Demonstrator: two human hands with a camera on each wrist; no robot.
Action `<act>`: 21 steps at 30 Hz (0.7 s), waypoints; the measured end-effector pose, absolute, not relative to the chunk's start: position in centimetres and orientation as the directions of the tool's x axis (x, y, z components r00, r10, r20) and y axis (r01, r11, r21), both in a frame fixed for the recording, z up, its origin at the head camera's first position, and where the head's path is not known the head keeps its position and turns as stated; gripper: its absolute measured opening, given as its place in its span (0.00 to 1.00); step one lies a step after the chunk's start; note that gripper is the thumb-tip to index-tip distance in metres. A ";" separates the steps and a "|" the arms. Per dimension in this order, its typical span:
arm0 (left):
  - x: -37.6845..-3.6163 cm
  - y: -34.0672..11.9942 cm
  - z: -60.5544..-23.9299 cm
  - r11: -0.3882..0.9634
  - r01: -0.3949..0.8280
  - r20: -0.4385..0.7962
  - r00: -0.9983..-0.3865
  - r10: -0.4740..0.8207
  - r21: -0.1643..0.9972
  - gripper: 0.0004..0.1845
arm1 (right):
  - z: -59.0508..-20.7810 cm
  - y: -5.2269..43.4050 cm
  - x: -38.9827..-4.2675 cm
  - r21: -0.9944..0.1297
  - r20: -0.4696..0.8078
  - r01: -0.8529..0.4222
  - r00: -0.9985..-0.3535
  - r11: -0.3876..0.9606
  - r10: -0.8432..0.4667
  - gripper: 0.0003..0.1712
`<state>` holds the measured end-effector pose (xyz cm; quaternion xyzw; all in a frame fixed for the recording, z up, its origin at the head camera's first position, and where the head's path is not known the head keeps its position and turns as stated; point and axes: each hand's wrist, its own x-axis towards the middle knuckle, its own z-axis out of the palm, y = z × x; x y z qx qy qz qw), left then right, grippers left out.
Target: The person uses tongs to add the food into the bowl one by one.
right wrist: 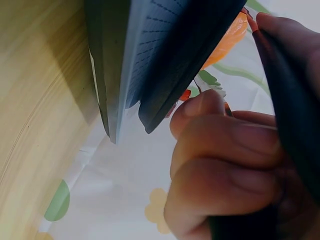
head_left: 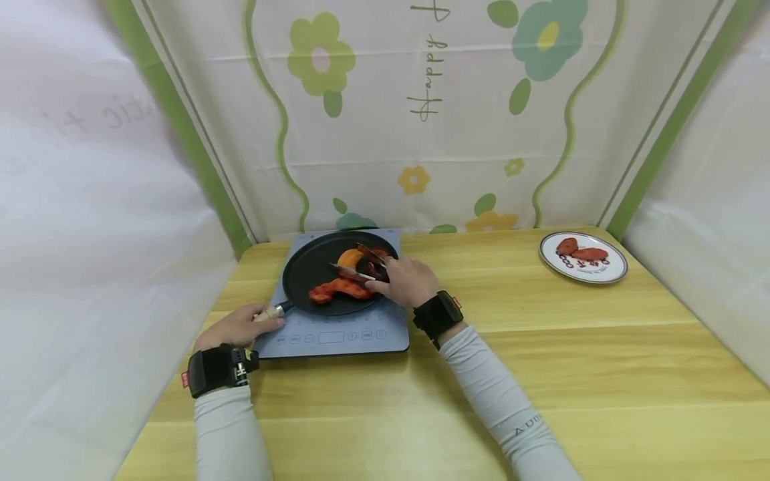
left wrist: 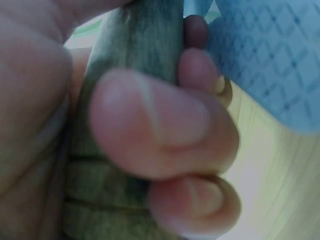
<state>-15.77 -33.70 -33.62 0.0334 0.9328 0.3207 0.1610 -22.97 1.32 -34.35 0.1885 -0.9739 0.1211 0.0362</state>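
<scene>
A: What does the left hand (head_left: 240,325) hold?
B: Its fingers (left wrist: 150,127) are curled round the pale wooden handle (head_left: 269,312) of the pan (head_left: 313,270). The pan is black, round and flat, and sits on a grey-blue induction plate (head_left: 337,337) at the back-left of the worktop (head_left: 601,374).
A: And the right hand (head_left: 406,280)?
B: It grips tongs (head_left: 357,264), dark w/ metal tips, fingers closed round them, over the pan's right side. The tips are at the food.
A: Which food is in the pan?
B: A long red-orange piece (head_left: 339,290) at the front, and an orange slice (head_left: 349,257) behind it, approx. in the middle.
A: Other things?
B: A white plate (head_left: 610,270) w/ two red-brown pieces (head_left: 580,252) stands well apart, at the right back corner.
</scene>
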 end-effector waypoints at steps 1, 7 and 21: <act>-15.8 -33.7 -33.6 0.793 -0.038 -0.276 -0.947 0.167 0.608 0.19 | -34.3 1.3 -22.9 -0.224 0.114 -0.374 -0.927 0.900 -0.357 0.40; -15.6 -33.6 -33.5 0.778 -0.045 -0.278 -0.945 0.170 0.627 0.18 | -34.2 1.4 -22.7 -0.243 0.098 -0.356 -0.935 0.902 -0.342 0.39; -15.6 -33.6 -33.4 0.802 -0.037 -0.275 -0.948 0.160 0.596 0.20 | -34.0 2.0 -22.3 -0.263 0.112 -0.368 -0.930 0.892 -0.351 0.42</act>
